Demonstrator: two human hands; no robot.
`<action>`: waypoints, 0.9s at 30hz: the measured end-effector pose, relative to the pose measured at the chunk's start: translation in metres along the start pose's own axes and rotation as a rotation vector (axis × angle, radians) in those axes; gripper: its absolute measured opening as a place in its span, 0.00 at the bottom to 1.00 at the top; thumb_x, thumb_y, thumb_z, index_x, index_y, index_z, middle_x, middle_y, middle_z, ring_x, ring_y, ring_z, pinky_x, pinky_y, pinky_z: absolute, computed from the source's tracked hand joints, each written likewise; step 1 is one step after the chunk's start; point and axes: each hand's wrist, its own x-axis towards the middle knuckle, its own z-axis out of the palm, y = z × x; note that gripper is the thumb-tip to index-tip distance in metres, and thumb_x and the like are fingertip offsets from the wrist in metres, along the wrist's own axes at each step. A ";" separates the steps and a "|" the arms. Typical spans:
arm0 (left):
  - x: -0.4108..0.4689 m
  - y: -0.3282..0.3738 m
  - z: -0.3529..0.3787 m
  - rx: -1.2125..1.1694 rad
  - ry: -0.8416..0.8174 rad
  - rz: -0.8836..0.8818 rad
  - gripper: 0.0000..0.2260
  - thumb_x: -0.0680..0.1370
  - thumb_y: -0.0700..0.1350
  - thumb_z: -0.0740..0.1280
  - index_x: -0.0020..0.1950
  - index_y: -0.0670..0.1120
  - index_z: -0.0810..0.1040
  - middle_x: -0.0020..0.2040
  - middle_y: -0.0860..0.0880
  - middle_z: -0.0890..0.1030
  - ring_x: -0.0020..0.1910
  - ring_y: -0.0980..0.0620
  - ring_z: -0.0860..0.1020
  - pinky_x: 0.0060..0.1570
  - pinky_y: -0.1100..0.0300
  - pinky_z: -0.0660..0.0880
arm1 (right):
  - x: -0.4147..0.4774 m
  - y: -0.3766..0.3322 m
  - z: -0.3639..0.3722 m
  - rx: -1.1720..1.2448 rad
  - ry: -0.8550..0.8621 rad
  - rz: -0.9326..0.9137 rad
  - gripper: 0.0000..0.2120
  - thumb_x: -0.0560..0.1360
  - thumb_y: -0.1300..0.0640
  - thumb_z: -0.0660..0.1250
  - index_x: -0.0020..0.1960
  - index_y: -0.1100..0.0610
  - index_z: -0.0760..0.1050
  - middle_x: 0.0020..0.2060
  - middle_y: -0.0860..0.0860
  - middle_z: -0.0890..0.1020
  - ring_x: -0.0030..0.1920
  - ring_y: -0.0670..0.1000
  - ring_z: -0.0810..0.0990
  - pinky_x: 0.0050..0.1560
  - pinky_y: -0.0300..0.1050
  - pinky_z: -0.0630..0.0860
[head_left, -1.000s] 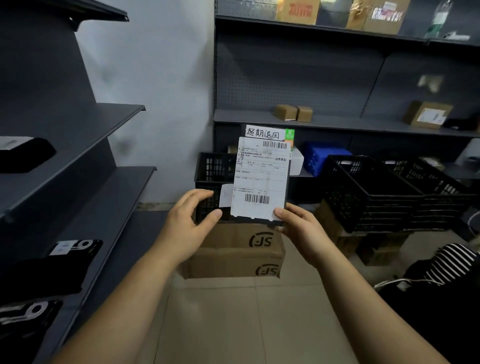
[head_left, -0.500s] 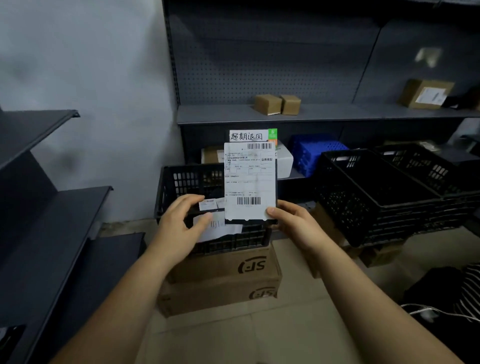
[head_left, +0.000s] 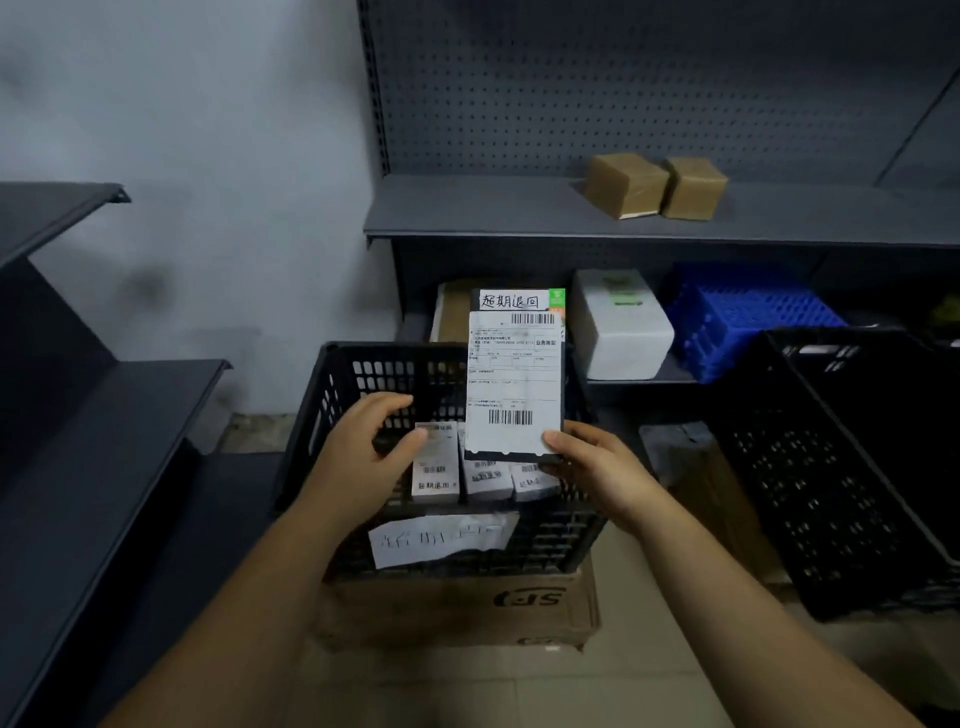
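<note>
- Black plastic wraps the flat parcel (head_left: 514, 374), which is held upright in the air just above the back half of the crate (head_left: 332, 395). Its white label faces the camera, and a handwritten strip (head_left: 511, 300) sits along its top.
- The right hand (head_left: 597, 467) pinches the lower right corner of the parcel, with the thumb on the front and the other fingers behind.
- The left hand (head_left: 358, 457) hovers over the left half of the crate with its fingers loosely curved, grasping nothing. The thumb is very near the leftmost of the standing parcels (head_left: 435, 467) (whether it touches, I cannot tell).
- These standing parcels make a row inside the crate, close to its front wall. A paper sign (head_left: 441, 538) hangs on the outside of that wall, and the crate rests on a cardboard box (head_left: 457, 608).
- I judge the step to be filing: the parcel is over the crate but not yet lowered into it.
- The next move probably calls for lowering it straight down behind the row — the left hand could steady the row — and letting go only when its bottom edge rests.
</note>
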 end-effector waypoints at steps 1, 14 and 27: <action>0.012 -0.008 0.002 0.002 -0.004 -0.020 0.17 0.78 0.53 0.66 0.67 0.53 0.73 0.65 0.58 0.72 0.64 0.58 0.70 0.66 0.51 0.70 | 0.017 0.002 -0.001 -0.006 -0.011 0.017 0.10 0.78 0.57 0.68 0.58 0.57 0.80 0.55 0.52 0.85 0.58 0.55 0.82 0.59 0.46 0.77; 0.145 -0.119 0.058 -0.080 -0.195 -0.217 0.16 0.78 0.52 0.67 0.66 0.55 0.74 0.62 0.60 0.72 0.61 0.59 0.70 0.64 0.59 0.67 | 0.169 0.040 -0.008 -0.141 -0.098 0.326 0.11 0.79 0.60 0.67 0.57 0.47 0.77 0.53 0.44 0.84 0.54 0.46 0.83 0.58 0.41 0.78; 0.145 -0.174 0.124 -0.042 -0.248 -0.410 0.15 0.77 0.48 0.69 0.63 0.49 0.77 0.58 0.57 0.73 0.59 0.59 0.71 0.57 0.65 0.68 | 0.254 0.135 -0.047 -1.112 -0.520 0.622 0.32 0.75 0.61 0.71 0.75 0.46 0.66 0.75 0.50 0.66 0.72 0.54 0.67 0.70 0.43 0.65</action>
